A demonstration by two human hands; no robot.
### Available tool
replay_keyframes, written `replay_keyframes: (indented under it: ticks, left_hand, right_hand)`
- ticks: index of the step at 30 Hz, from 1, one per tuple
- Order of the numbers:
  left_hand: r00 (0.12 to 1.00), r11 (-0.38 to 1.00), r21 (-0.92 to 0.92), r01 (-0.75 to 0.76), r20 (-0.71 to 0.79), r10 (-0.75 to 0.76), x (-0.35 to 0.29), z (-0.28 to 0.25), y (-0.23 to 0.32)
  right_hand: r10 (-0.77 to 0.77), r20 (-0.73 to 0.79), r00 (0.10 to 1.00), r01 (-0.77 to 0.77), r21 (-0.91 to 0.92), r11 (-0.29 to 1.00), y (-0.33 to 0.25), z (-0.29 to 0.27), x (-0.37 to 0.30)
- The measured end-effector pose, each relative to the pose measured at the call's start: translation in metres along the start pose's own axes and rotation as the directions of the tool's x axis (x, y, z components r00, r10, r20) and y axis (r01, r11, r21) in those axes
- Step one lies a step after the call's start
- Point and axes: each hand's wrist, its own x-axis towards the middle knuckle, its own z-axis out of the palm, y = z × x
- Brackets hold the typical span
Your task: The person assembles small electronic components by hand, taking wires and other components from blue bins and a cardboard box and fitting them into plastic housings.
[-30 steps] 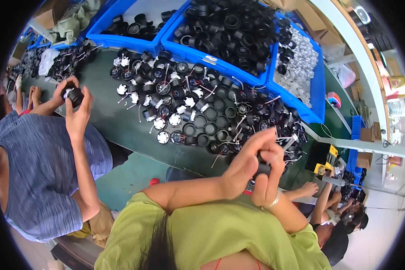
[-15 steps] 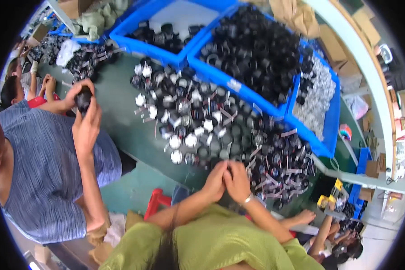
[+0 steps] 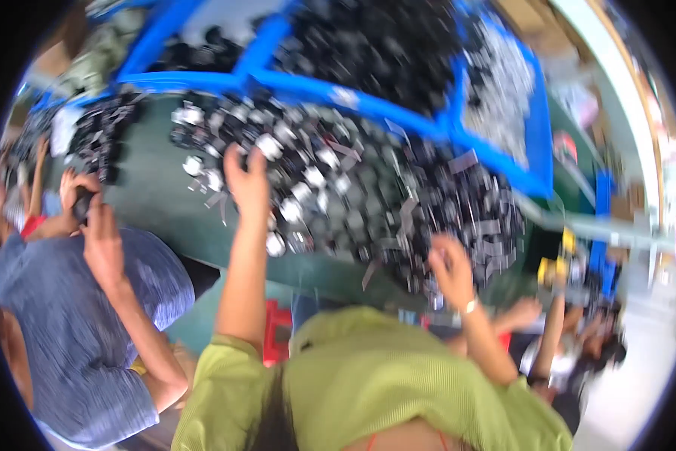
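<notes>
The picture is motion-blurred. My left hand (image 3: 246, 179) reaches far forward over a heap of small black and white round parts (image 3: 330, 188) on the green table (image 3: 154, 203), its fingers touching or just above the parts. My right hand (image 3: 452, 269), a bracelet on its wrist, is raised at the near right edge of the heap with curled fingers. The blur hides whether either hand holds a part. My green sleeves (image 3: 398, 383) fill the lower middle.
Blue bins (image 3: 368, 98) of black parts line the far side, with one bin of pale small pieces (image 3: 503, 98) at right. A person in a blue striped shirt (image 3: 60, 331) sits at left, hands (image 3: 90, 218) on a dark part. More people work at lower right (image 3: 571, 331).
My hands were together near my chest on a dark part. Now they are apart: the left has stretched forward into the heap, the right has swung out to the right. The view tilted.
</notes>
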Motion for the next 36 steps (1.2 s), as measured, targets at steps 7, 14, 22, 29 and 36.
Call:
replay_keyframes:
  ticks: [7, 14, 22, 29, 36]
  left_hand:
    - [0.812, 0.872, -0.261, 0.415, 0.538, -0.225, -0.086, 0.041, 0.035]
    - [0.604, 0.958, -0.132, 0.253, 0.795, -0.05, -0.129, 0.106, 0.093]
    - [0.506, 0.974, -0.11, 0.198, 0.863, -0.006, -0.106, 0.174, 0.116]
    - [0.362, 0.748, -0.206, -0.63, 0.775, 0.518, -0.064, 0.341, 0.144]
    - [0.011, -0.102, 0.071, -0.992, 0.871, 0.492, -0.04, 0.485, 0.104]
  right_hand:
    - [0.138, -0.28, 0.95, -0.138, 0.017, 0.99, 0.092, -0.03, -0.032]
    - [0.008, -0.418, 0.908, -0.024, -0.035, 0.999, 0.106, -0.03, 0.041]
    - [0.15, -0.208, 0.967, -0.216, -0.341, 0.915, 0.122, -0.035, 0.106]
    - [0.263, 0.079, 0.962, -0.071, 0.997, -0.042, 0.123, -0.081, 0.071]
    - [0.21, 0.004, 0.978, -0.088, 0.916, 0.392, 0.131, -0.099, 0.054]
